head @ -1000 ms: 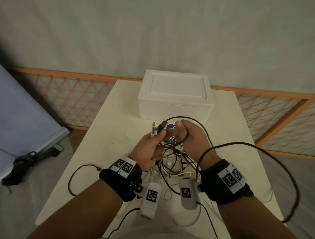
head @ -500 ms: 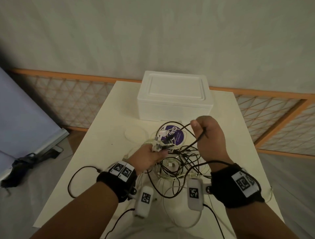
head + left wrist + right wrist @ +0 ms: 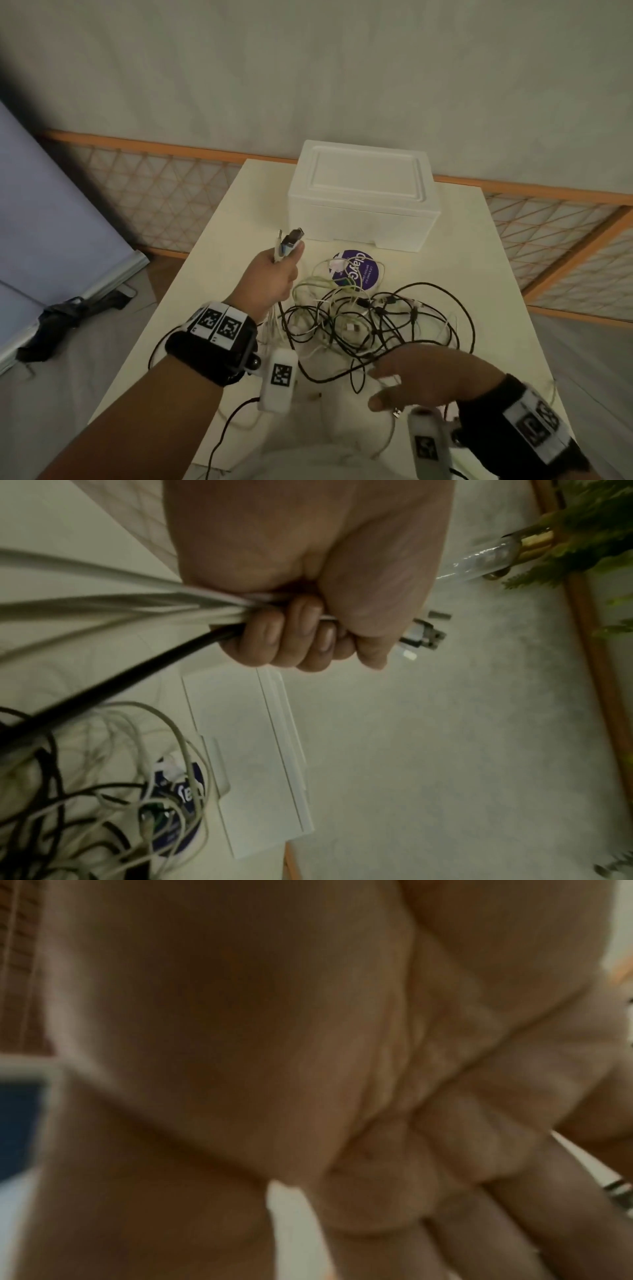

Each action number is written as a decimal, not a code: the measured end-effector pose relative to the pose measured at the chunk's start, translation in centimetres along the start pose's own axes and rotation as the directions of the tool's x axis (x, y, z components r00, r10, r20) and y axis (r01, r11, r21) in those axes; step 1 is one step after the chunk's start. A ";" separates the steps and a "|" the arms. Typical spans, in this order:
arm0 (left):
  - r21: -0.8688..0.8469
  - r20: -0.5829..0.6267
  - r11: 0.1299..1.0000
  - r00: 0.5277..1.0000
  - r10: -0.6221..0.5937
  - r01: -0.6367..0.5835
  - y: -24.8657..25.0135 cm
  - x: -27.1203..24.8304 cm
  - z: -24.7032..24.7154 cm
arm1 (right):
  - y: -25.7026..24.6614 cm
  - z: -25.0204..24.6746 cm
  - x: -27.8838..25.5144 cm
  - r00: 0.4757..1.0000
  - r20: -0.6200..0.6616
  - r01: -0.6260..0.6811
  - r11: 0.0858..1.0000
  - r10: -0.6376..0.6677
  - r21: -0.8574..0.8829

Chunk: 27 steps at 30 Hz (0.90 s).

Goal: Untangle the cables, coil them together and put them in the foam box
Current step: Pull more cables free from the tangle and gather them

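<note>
We see the table (image 3: pixel 219 274) filling the centre of the head view, from the middle down to the lower edge. The foam box (image 3: pixel 363 202) stands at the far end of it, above centre, with its lid on; in the left wrist view the box (image 3: pixel 250 750) shows below the fist.

In front of the box, right of centre, lies the tangle of cables (image 3: pixel 376 318), black and white ones mixed, loose on the table. The same tangle (image 3: pixel 85 791) is in the lower left of the left wrist view. Its far edge lies over a purple disc (image 3: pixel 356 272), which sits just before the box.

The left hand (image 3: pixel 274 277) is left of centre, held up above the table. Its fingers (image 3: pixel 291 637) are curled tight around a bundle of cable ends, some white and 1 black, and the plugs (image 3: pixel 291 240) stick out over the top of the fist. From under the fist the cables go down into the tangle.

The right hand (image 3: pixel 424 377) is in the lower right, blurred, over the near edge of the tangle. In the right wrist view the palm (image 3: pixel 308 1042) is flat and the fingers (image 3: pixel 479 1231) are stretched out. We see nothing gripped in it; whether the fingertips touch a cable we cannot tell.
</note>
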<state>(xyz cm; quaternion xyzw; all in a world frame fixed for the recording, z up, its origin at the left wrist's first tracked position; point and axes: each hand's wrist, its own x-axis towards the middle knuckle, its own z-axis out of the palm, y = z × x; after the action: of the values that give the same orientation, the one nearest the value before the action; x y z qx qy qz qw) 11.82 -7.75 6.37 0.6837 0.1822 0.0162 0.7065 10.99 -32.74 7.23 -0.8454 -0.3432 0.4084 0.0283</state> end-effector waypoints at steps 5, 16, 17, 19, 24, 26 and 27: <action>-0.166 0.102 0.985 0.992 0.069 -0.051 1.2 -1.7 2.4 | -4.4 -3.3 2.1 0.789 -0.613 0.306 0.895 -0.047 0.324; -0.640 0.081 0.768 0.992 0.101 -0.026 1.8 -3.5 -5.8 | -2.2 -1.1 4.1 0.838 -0.489 0.379 0.903 -0.243 0.201; -0.642 0.035 0.766 0.997 0.066 -0.029 1.1 -3.7 -6.6 | -1.5 -0.8 4.1 0.828 -0.504 0.371 0.914 -0.245 0.166; -0.632 -0.034 0.774 0.999 0.012 -0.031 -0.1 -4.5 -7.6 | -0.8 -0.1 3.9 0.816 -0.531 0.345 0.930 -0.229 0.128; -0.652 -0.268 0.752 0.957 -0.114 -0.094 -0.3 -5.7 -13.2 | 3.2 1.1 4.1 0.829 -0.553 0.018 0.984 0.085 0.178; -0.652 -0.348 0.753 0.918 -0.190 -0.092 -0.1 -6.0 -15.3 | 4.7 1.3 3.8 0.831 -0.532 -0.047 0.974 0.161 0.222; -0.639 -0.365 0.765 0.907 -0.210 -0.080 -0.1 -6.0 -15.7 | 5.1 1.2 3.6 0.831 -0.533 -0.048 0.974 0.161 0.220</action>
<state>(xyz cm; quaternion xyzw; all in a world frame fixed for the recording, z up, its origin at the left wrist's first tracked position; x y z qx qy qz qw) 1.81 5.68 7.75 0.3749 0.3360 0.1973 0.8412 14.47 -34.73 2.36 -0.9371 -0.2319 0.1828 0.1862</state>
